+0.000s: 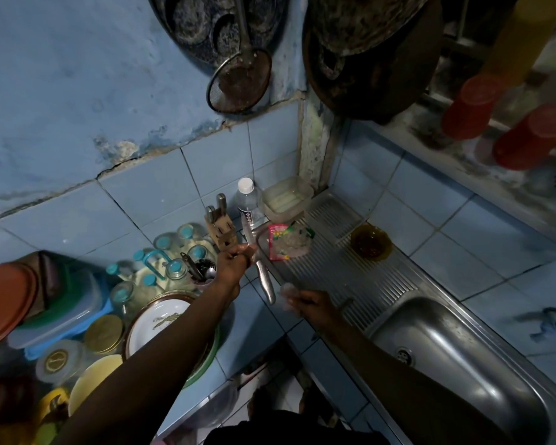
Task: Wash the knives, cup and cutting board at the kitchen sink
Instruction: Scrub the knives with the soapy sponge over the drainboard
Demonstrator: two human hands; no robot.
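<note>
I've got the left hand (235, 261) out over the table, fingers curled round a steel knife (260, 268) near where blade meets handle. The blade points up toward the wooden knife block (222, 231) and the handle hangs down toward me. My guess is that grip lets the tip line up with a slot, or it's one just lifted out for washing; I can't say which.

The right hand (308, 305) sits just beside the knife handle, at the near edge of the ribbed drainboard (360, 277). It's blurred, and something pale shows at its fingertips, maybe a sponge or a clear cup. Whether it's gripping or loose, I cannot tell.

The sink (456, 351) is down on my right, basin bare as far as I can see, with the tap handle (544, 322) on the tiles beside it. An amber glass bowl (370, 244) stands on the drainboard, probably draining. A red sachet (278, 240) lies near the back with a water bottle (247, 200), parked out of the wet zone, I'd judge.
</note>
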